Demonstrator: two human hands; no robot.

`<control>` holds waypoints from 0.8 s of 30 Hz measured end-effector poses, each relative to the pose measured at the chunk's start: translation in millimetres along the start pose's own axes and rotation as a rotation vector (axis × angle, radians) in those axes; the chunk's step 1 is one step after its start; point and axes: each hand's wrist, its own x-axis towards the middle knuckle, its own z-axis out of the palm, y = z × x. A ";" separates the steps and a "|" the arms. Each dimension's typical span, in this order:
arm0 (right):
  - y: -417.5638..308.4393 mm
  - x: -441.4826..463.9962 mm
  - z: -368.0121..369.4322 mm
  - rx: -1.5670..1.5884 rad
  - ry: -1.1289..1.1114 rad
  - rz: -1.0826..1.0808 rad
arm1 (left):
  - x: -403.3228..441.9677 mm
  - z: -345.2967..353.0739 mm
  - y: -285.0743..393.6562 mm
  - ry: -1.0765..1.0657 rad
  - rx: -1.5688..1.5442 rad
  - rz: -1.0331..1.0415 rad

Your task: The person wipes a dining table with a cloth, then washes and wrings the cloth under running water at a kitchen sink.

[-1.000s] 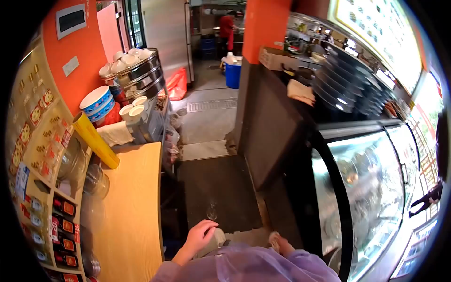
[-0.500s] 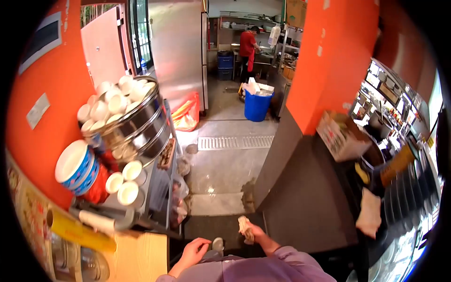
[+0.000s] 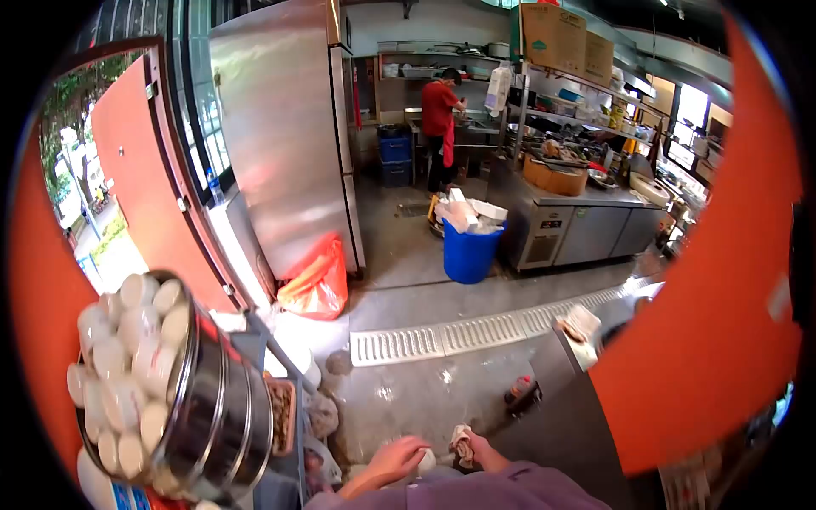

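My right hand (image 3: pixel 484 454) is closed round a crumpled, pale cloth (image 3: pixel 461 444) that hangs in front of my body. To its left, my left hand (image 3: pixel 401 459) is held low in front of me, its fingers loosely stretched and nothing in them. A light-coloured shoe (image 3: pixel 427 461) shows on the floor just beyond the left fingertips. Both hands are apart from each other and touch no furniture.
At left, a round metal container (image 3: pixel 225 408) heaped with white cups (image 3: pixel 140 340) stands on a cart. Ahead are a floor drain (image 3: pixel 442 338), a blue bin (image 3: pixel 473 255) and an orange bag (image 3: pixel 319 285). A person in red (image 3: pixel 439 115) works at the back. An orange pillar (image 3: pixel 705 357) rises at right.
I have moved forward past the cart's near end, and the view has tilted up. The drain, bin and steel counter appear nearer. The cloth stays in my right hand; my left hand has swung inward.
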 end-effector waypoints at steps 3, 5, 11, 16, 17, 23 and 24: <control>-77.9 72.2 79.8 -0.247 -0.047 0.054 | 40.4 -49.7 -40.2 0.091 -0.021 -0.160; -138.8 95.9 138.5 -0.251 -0.196 0.087 | 64.6 -77.1 -75.1 0.264 -0.031 -0.308; -267.6 209.4 250.1 -0.207 -0.471 0.078 | 162.3 -143.8 -201.2 0.474 -0.126 -0.529; -325.0 291.7 245.5 0.025 -0.361 0.197 | 314.1 -228.5 -308.7 0.280 -0.036 -0.325; -336.2 313.1 237.8 0.025 -0.342 0.181 | 358.0 -245.6 -324.4 0.248 0.014 -0.236; -429.2 371.2 229.9 0.228 -0.029 0.053 | 604.6 -361.7 -332.1 0.046 0.134 0.111; -442.6 389.6 229.5 0.284 0.004 -0.023 | 638.3 -369.3 -332.9 0.023 0.131 0.158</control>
